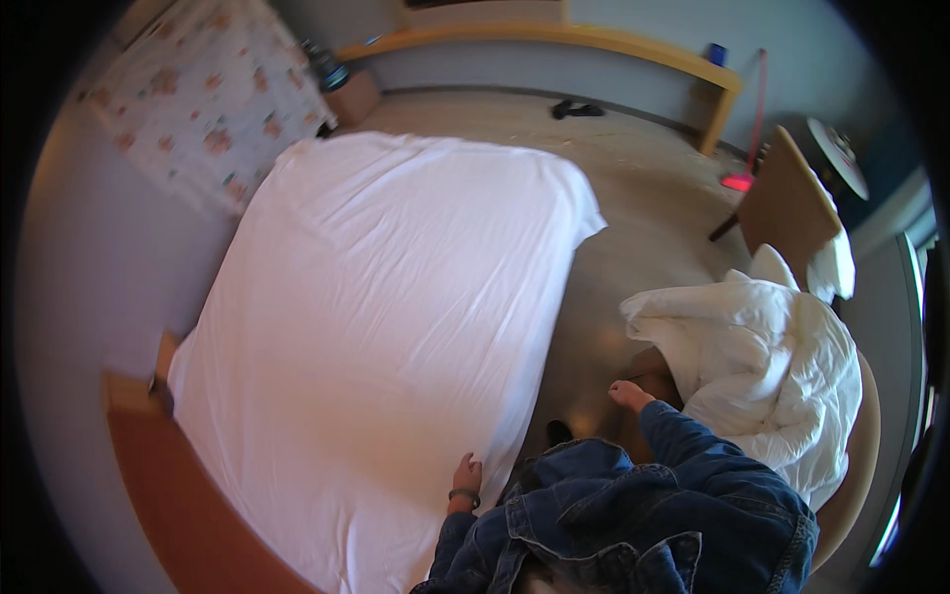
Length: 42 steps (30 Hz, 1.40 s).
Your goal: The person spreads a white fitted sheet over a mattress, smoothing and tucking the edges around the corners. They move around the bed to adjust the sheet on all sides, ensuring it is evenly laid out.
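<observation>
A white sheet (pixel 386 297) covers the bed in front of me, mostly flat with fine creases. Over the sheet's near right side is my left hand (pixel 467 474), a dark band at its wrist; nothing shows in it, its fingers are partly bent, and whether it touches the sheet is unclear. My right hand (pixel 629 395) is over the gap between bed and armchair, fingers curled; whether it holds anything cannot be told. Close to it, on the right, a bulky white duvet (pixel 764 364) lies heaped on a rounded beige armchair (pixel 865 438).
A wooden headboard (pixel 171 475) edges the bed at lower left. Beyond the duvet stand a brown chair (pixel 790 200) and a round table (pixel 837 158). A long wooden shelf desk (pixel 534 33) lines the far wall. Black shoes (pixel 577 110) and a pink broom (pixel 738 181) are on the floor.
</observation>
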Each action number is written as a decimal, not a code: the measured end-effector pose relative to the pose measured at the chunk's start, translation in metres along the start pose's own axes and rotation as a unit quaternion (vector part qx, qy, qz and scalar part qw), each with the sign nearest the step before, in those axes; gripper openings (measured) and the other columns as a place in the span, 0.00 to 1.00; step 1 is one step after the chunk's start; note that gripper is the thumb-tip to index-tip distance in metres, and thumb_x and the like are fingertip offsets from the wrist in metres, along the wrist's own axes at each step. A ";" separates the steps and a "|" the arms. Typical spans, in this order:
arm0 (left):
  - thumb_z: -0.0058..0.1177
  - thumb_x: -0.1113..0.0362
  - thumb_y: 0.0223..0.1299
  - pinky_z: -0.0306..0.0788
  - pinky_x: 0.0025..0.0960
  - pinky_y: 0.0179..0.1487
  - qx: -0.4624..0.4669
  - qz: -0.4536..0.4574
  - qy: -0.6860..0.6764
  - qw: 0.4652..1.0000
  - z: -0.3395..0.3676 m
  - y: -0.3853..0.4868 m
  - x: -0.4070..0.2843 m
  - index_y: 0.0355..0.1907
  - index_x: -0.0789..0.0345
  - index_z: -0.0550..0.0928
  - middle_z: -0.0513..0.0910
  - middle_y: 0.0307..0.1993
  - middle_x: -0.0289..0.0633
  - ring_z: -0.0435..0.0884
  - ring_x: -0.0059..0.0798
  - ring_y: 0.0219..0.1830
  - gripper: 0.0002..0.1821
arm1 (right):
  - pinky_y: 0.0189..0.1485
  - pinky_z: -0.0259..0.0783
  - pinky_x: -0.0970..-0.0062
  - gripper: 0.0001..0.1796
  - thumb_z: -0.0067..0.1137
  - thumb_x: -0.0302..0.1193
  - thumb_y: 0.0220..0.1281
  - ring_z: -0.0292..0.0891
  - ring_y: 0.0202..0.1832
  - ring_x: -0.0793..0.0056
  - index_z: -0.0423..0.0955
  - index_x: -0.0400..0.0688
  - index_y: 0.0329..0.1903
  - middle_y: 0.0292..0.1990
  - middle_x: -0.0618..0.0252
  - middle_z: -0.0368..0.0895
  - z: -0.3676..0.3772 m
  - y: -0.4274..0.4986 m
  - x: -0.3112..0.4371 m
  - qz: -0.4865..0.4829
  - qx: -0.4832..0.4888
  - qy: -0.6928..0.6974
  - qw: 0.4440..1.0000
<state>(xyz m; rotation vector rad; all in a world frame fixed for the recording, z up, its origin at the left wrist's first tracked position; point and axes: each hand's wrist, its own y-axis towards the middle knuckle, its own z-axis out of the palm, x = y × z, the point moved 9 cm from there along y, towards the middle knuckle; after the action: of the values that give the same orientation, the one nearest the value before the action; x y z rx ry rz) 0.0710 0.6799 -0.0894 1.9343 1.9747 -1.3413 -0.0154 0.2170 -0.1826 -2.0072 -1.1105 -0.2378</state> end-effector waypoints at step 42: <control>0.50 0.53 0.46 0.60 0.38 0.60 0.183 -0.091 0.085 0.975 0.131 0.444 -0.275 0.59 0.67 0.63 0.68 0.55 0.57 0.66 0.47 0.57 0.36 | 0.37 0.70 0.72 0.17 0.49 0.41 0.59 0.74 0.36 0.67 0.74 0.43 0.44 0.33 0.60 0.78 -0.254 0.145 -0.042 0.091 -0.160 0.278 0.943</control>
<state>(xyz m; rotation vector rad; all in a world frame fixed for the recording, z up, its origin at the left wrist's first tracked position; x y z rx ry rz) 0.4334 0.3100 -0.2362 2.1240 2.1534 -1.7490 0.1252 -0.0349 -0.1195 -2.1091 -0.5479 -0.8743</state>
